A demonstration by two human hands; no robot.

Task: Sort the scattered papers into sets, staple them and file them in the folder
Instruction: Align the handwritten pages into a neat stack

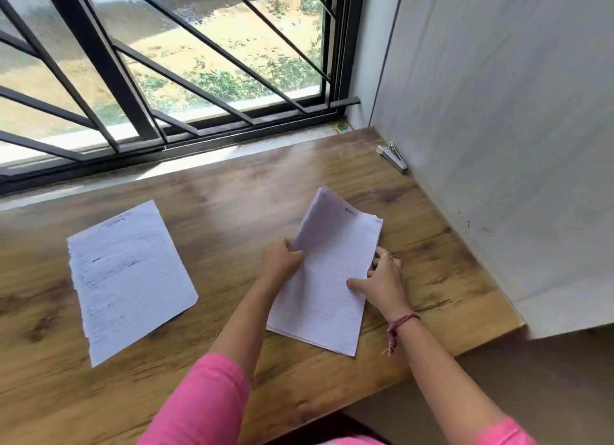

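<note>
A stack of lined white papers lies on the wooden desk right of centre. My left hand grips the stack's left edge and bends the upper part upward. My right hand holds the right edge, thumb pressed on the top sheet. A second pile of lined papers with handwriting rests flat on the desk to the left, apart from both hands. A small silver stapler sits at the back right by the wall. No folder is in view.
A barred window runs along the desk's far edge. A grey wall panel closes the right side. A small green and yellow object lies on the sill. The desk's front edge drops off at the lower right.
</note>
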